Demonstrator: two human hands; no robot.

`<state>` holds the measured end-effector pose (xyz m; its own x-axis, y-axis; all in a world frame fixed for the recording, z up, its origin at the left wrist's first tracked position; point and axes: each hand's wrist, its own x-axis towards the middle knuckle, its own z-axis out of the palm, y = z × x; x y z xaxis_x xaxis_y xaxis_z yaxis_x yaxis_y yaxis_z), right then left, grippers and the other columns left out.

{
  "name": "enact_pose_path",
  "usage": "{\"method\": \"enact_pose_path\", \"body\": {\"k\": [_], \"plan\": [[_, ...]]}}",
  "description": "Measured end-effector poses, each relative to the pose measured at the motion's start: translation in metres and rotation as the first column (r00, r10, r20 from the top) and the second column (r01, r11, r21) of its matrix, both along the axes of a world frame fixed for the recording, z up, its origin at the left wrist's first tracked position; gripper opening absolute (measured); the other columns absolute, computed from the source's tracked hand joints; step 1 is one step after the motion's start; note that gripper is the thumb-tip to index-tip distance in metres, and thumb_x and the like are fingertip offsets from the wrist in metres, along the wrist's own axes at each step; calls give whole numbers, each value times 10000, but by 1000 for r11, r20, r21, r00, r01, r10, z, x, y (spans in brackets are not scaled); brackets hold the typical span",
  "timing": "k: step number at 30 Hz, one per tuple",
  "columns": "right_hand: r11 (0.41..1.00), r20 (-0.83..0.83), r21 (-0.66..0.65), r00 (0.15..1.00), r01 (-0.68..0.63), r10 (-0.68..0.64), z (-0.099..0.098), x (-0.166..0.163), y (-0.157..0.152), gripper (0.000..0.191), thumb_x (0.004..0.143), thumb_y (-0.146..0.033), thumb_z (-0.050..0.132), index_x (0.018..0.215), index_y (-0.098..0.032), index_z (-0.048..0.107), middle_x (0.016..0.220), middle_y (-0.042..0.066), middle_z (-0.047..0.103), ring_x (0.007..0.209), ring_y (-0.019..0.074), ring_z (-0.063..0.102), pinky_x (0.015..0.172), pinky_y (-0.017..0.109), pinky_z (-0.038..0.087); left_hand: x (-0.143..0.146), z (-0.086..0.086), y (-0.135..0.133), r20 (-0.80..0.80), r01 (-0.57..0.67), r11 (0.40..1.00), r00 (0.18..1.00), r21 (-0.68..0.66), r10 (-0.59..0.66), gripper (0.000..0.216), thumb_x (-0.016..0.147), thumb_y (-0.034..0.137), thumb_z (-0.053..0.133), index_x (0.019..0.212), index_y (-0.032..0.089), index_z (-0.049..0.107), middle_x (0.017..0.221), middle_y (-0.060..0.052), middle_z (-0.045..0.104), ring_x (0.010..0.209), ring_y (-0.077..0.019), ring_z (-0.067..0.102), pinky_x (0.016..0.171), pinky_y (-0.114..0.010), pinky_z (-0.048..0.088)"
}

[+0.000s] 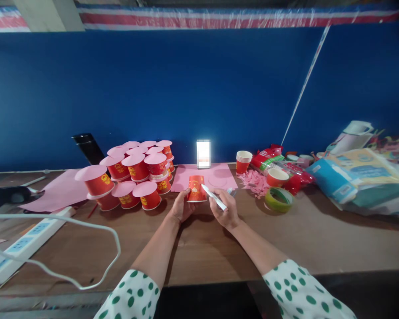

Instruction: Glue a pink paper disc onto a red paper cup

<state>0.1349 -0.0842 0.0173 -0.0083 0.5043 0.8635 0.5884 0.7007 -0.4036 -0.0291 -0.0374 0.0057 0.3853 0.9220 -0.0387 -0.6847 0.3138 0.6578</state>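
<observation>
My left hand (182, 208) is closed round the side of a red paper cup (196, 188) with a gold print, which sits upside down with its rim toward me. In my right hand (226, 208) is a white pen (216, 198), its tip close to the cup's right side; whether it touches I cannot tell. Just behind the cup lies pink paper (182, 175), with a circle outline faintly visible on its right part. To the left, several red cups (151, 202) stand stacked, topped with pink paper discs (145, 189).
A power strip (36, 241) and a looping white cable (115, 239) lie at left. At right are stacked cups (244, 161), pink paper scraps (255, 182), green tape rolls (279, 200), a red package (267, 160) and a blue-and-yellow plastic pack (359, 173). A blue wall (186, 88) rises behind.
</observation>
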Motion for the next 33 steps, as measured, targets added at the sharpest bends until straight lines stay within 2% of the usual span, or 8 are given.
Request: {"method": "enact_pose_path", "body": {"k": [11, 23, 33], "plan": [[1000, 6, 0, 1000, -6, 6, 0, 0, 0, 149, 857, -192, 525, 985, -198, 599, 872, 68, 693, 802, 193, 673, 743, 319, 553, 0, 2, 0, 8, -13, 1000, 1000, -6, 13, 246, 745, 255, 621, 937, 103, 630, 861, -87, 718, 931, -250, 671, 874, -372, 523], [1000, 25, -3, 1000, -13, 13, 3, 0, -3, 136, 856, -198, 521, 968, -203, 598, 845, 63, 687, 776, 194, 660, 724, 322, 546, 1, 8, -3, -8, -34, 999, 999, -10, 34, 225, 786, 253, 557, 927, 102, 647, 845, -85, 720, 847, -231, 677, 860, -392, 532], [1000, 7, -4, 1000, 5, -5, 2, 0, -2, 133, 852, -190, 522, 961, -195, 600, 842, 67, 687, 767, 194, 657, 723, 321, 542, 0, 7, -3, 2, -36, 999, 999, -7, 36, 256, 788, 267, 557, 954, 91, 641, 869, -110, 715, 941, -268, 663, 900, -410, 513]]}}
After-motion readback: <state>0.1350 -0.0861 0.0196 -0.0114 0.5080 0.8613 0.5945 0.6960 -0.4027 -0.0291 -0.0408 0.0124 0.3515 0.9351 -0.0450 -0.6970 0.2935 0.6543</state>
